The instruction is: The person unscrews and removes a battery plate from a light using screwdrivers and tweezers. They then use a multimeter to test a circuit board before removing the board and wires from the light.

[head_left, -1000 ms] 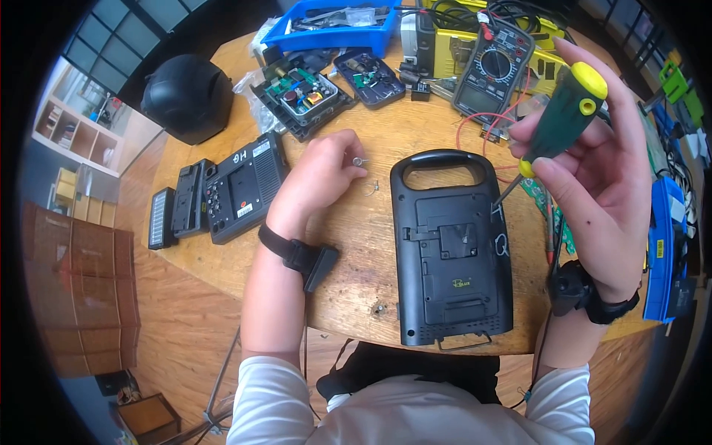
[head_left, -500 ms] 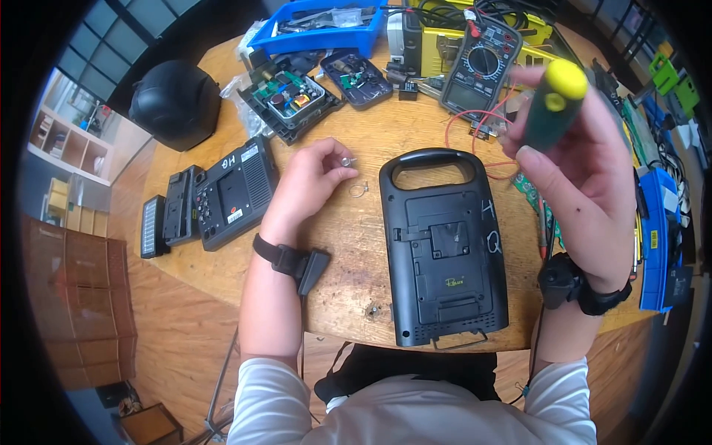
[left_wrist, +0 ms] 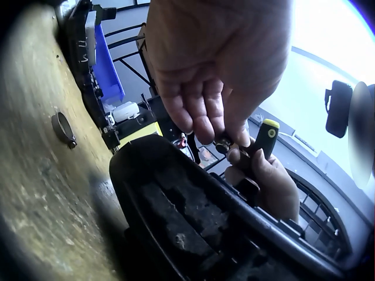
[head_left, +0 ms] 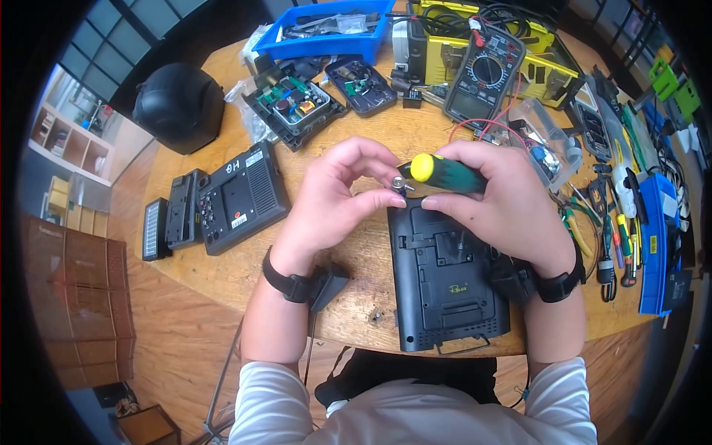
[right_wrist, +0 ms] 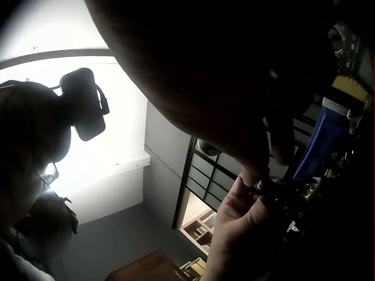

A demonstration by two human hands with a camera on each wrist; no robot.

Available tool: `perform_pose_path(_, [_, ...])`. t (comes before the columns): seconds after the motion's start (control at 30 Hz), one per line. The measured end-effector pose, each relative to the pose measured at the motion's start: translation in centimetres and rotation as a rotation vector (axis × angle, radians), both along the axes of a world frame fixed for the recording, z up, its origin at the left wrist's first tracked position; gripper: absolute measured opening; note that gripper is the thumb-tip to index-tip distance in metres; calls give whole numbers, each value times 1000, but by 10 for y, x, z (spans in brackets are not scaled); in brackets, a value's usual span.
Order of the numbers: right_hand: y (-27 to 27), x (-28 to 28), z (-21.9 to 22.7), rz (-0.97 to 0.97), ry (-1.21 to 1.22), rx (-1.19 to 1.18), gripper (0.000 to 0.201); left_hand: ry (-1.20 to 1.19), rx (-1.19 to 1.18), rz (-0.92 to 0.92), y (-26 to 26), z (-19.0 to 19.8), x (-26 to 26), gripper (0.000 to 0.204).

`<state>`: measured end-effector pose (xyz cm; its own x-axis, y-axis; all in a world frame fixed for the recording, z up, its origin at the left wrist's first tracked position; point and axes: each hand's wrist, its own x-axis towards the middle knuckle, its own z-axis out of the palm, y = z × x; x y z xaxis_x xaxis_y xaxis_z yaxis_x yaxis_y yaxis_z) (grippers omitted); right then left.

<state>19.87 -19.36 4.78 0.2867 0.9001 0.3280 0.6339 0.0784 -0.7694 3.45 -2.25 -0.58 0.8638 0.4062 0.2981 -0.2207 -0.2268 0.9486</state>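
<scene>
Over the top of a black device [head_left: 419, 297] lettered "Rolux", both hands are close together. My left hand [head_left: 337, 196] pinches a small round metal clamp [head_left: 399, 182] between thumb and fingertips. My right hand [head_left: 508, 204] holds a screwdriver [head_left: 452, 175] by its dark green handle, the yellow butt tilted toward the head camera. The right fingertips are right at the clamp. In the left wrist view, a second ring-shaped clamp [left_wrist: 62, 130] lies on the wooden table, hidden behind the left hand in the head view. The device's carrying handle is mostly covered by the hands.
A multimeter [head_left: 486, 74] with red leads leans by a yellow toolbox [head_left: 549, 81]. A blue tray [head_left: 319, 48], an opened circuit-board housing [head_left: 297, 107] and a black unit [head_left: 248, 196] surround the work. Pliers [head_left: 582, 230] and several tools lie at right.
My right hand has brought the screwdriver from its raised place at the right, down and left to the left hand. The left hand has moved right with the clamp, over the device's top.
</scene>
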Motion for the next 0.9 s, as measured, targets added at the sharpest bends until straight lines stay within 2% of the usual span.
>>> perform_pose_path(0.17, [-1,2,0,25,56,-37,21,18,-92,-39,-8,3,3,38])
perform_pose_path(0.37, [-1,3,1,-6,6,-58,15,12,-67,-61,-14,5,6,36])
perform_pose_path(0.47, [-2,6,0,-12,7,-11,12,3,27,-63,-12,2,8,35])
perform_pose_path(0.5, [-3,10,1,-15,6,-11,12,27,83,7,-9,1,8,34])
perform_pose_path(0.57, [-7,24,6,-192,-35,-125,12,47,139,78,0,-4,7,33])
perform_pose_path(0.63, [-9,41,1,-268,-58,-145,13,178,358,258,14,-10,5,30])
perform_pose_path(0.67, [-11,50,-5,-313,-167,-223,15,216,414,292,19,-11,4,25])
perform_pose_path(0.7, [-12,57,-12,-360,-276,-300,17,210,415,286,23,-15,3,25])
perform_pose_path(0.77, [-11,66,-27,-402,-251,-376,21,354,451,384,30,-27,2,24])
perform_pose_path(0.9, [-9,75,-48,-409,-334,-540,21,434,426,424,35,-31,0,24])
